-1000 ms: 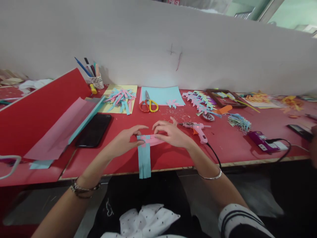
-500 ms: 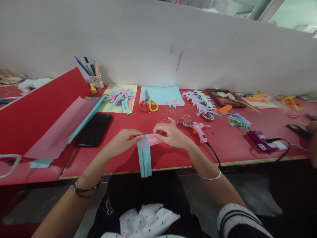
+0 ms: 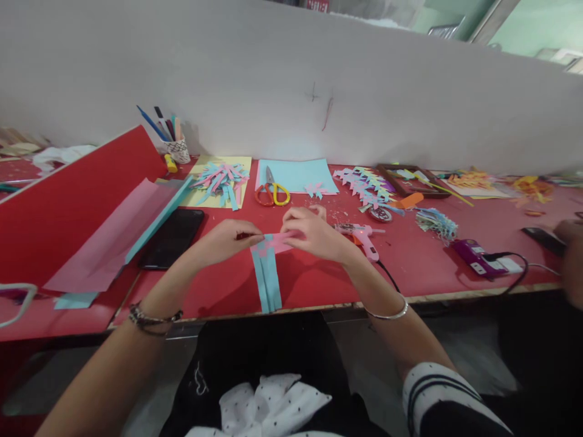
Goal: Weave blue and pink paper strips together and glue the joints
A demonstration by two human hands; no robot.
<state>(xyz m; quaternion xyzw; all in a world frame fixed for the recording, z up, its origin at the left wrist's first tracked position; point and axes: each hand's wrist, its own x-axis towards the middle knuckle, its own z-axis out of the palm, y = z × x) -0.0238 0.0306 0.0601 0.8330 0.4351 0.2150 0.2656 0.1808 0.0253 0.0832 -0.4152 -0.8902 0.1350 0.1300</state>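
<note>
Pink and blue paper strips (image 3: 268, 279) are folded through one another, with blue tails hanging down toward me and pink ones running right. My left hand (image 3: 228, 246) pinches the upper left edge of the woven part. My right hand (image 3: 314, 237) is closed on the pink strips at the right, its fingers covering their ends. Just right of that hand lies a pink glue gun (image 3: 367, 240). Beyond both hands, scissors (image 3: 274, 193) with red and yellow handles rest partly on a light blue sheet (image 3: 300, 169).
A black phone (image 3: 175, 237) and folded pink paper (image 3: 107, 237) lie left. Cut strips (image 3: 223, 182) are piled on yellow paper, and a braided paper chain (image 3: 364, 187) sits behind the glue gun. A purple power strip (image 3: 476, 258) is at right, near another person's hand (image 3: 571, 243).
Both my hands have lifted slightly and moved away from me with the strips. The pink strips look spread wider, and my right fingers have curled in more.
</note>
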